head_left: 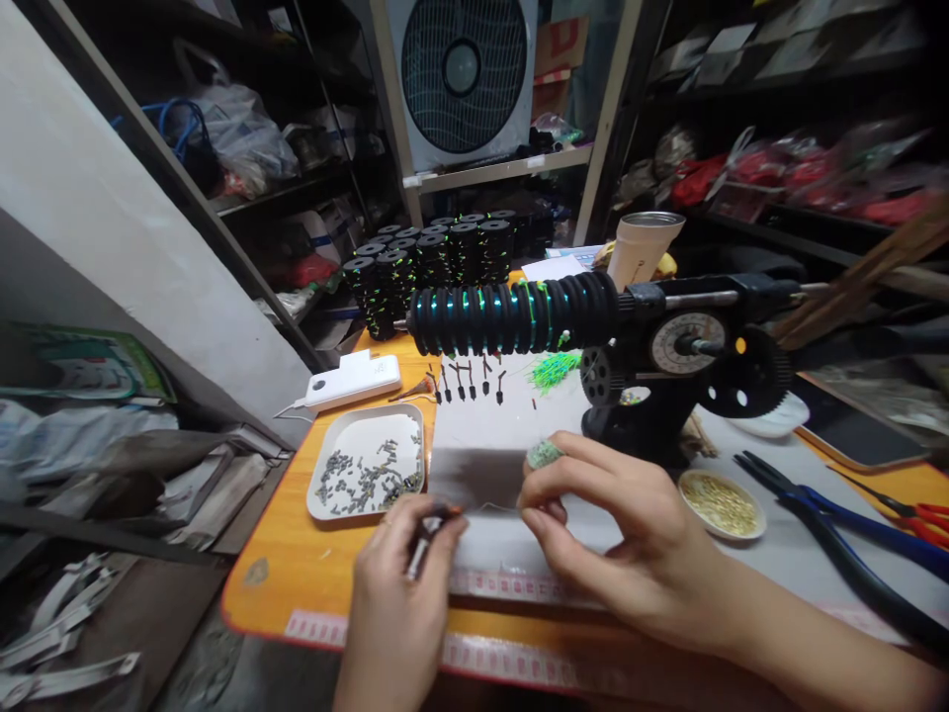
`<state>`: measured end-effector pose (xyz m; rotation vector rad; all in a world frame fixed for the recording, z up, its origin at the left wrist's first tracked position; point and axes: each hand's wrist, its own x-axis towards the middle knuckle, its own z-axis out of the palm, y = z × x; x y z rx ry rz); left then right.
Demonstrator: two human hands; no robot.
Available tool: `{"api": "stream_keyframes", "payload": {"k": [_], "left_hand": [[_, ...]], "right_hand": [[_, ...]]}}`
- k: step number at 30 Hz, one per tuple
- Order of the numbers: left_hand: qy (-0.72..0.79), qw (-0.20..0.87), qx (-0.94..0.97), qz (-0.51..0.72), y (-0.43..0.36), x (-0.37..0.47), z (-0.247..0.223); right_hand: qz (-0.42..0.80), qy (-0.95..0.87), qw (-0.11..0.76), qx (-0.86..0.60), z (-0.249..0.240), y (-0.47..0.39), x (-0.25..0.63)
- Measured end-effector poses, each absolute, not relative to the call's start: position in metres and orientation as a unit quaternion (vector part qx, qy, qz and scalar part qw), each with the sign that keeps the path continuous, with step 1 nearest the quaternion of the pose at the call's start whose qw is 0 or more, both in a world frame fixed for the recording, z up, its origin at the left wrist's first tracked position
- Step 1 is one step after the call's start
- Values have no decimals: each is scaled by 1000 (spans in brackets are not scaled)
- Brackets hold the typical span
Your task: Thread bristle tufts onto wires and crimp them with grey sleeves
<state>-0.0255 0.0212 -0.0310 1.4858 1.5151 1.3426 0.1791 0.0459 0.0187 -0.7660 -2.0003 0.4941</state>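
Observation:
My left hand (pixel 396 593) pinches a small thin tool or float piece (pixel 424 539) with an orange tip, low over the white mat (pixel 481 465). My right hand (pixel 623 539) holds a small greenish spool (pixel 544 454) between thumb and fingers; a fine thread runs from it toward the left hand. Just behind stands a black winding machine (pixel 667 366) with a row of black foam spools (pixel 511 316) wound with green line on its shaft. Several small black pieces (pixel 467 381) stand on the mat under the spools.
A white tray (pixel 369 463) of several small metal parts sits left on the orange table (pixel 297 564). A dish of gold bits (pixel 721 504), blue-handled pliers (pixel 837 534), red scissors (pixel 923 519), a white power bank (pixel 352 381), stacked spools (pixel 430 257) and a fan (pixel 464 74) surround the mat.

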Motion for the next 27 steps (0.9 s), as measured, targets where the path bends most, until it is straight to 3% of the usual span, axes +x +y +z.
{"api": "stream_keyframes", "payload": {"k": [4,8,13,19,27], "left_hand": [[533,345,623,456,25,-21,-30],[517,426,486,562,21,-10,-23],[379,557,332,660,10,14,-18],[362,553,338,670,2,38,-22],[447,541,347,623,-3,46,-23]], "right_hand": [[227,-804,445,-322,19,46,178],[252,-792,439,-342,20,45,177],[277,-770,457,-348,18,43,174],[301,-744,480,-354,13,40,170],[265,-754,502,-330,15,37,170]]}}
